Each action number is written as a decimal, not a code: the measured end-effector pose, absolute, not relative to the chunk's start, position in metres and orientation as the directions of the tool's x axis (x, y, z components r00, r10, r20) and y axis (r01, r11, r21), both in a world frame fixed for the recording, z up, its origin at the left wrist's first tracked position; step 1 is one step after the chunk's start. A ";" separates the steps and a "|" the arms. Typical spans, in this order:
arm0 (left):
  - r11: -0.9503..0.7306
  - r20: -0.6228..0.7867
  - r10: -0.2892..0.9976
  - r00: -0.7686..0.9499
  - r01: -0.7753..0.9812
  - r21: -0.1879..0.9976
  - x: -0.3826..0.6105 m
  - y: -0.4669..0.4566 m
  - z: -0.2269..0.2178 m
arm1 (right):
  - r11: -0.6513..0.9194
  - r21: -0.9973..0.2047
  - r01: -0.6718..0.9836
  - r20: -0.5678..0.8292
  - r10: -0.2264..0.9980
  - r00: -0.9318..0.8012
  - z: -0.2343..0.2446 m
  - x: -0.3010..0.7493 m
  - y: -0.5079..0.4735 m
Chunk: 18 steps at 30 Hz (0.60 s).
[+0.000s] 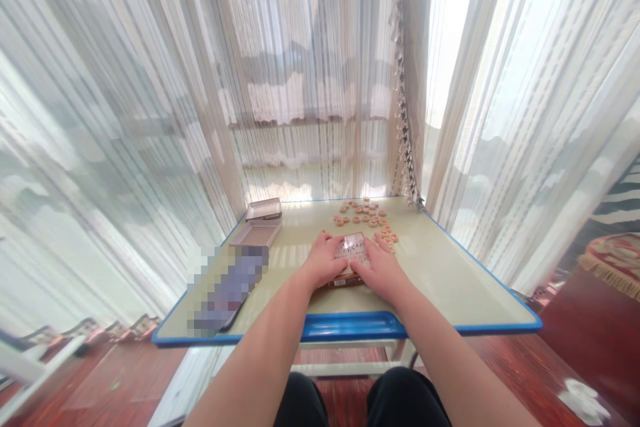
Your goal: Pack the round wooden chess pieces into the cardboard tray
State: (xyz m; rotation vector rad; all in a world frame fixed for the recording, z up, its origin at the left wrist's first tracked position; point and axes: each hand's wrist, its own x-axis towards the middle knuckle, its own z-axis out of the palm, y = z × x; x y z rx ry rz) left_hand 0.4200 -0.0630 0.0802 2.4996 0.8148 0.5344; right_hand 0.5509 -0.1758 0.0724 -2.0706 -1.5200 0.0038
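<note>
A printed box [351, 248] with dark writing on its pale top lies on the table near the front edge. My left hand [323, 260] grips it along the left side, and my right hand [383, 263] holds the opposite side. Both thumbs point inward at the front of the box; some fingertips are hidden from me. Just beyond the box, and beside my right hand, several round wooden Chinese chess pieces [373, 222] are scattered, some with red markings.
The table [450, 280] has a blue rim with a blue recessed tray [354, 325] at the front. Toward the left stand an open box part [264, 209] and a shallow tray [256, 233]. A pixelated phone-like object [233, 290] lies nearer. Sheer curtains [320, 80] hang behind.
</note>
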 end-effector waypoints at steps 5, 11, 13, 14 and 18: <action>-0.714 0.216 0.651 0.728 0.491 0.499 0.416 -0.072 0.079 | -0.163 -0.441 0.883 0.332 0.884 0.329 0.074 0.552 -0.177; -0.750 0.258 0.636 0.727 0.504 0.428 0.396 -0.086 0.080 | -0.033 -0.451 0.892 0.368 0.903 0.220 0.080 0.549 -0.183; -0.755 0.265 0.636 0.725 0.514 0.408 0.385 -0.091 0.081 | 0.003 -0.465 0.885 0.376 0.906 0.195 0.082 0.547 -0.185; -0.759 0.270 0.634 0.725 0.515 0.399 0.378 -0.093 0.082 | 0.009 -0.475 0.880 0.374 0.907 0.193 0.083 0.546 -0.186; -0.758 0.265 0.639 0.723 0.532 0.377 0.356 -0.101 0.086 | 0.035 -0.497 0.867 0.358 0.919 0.168 0.085 0.542 -0.188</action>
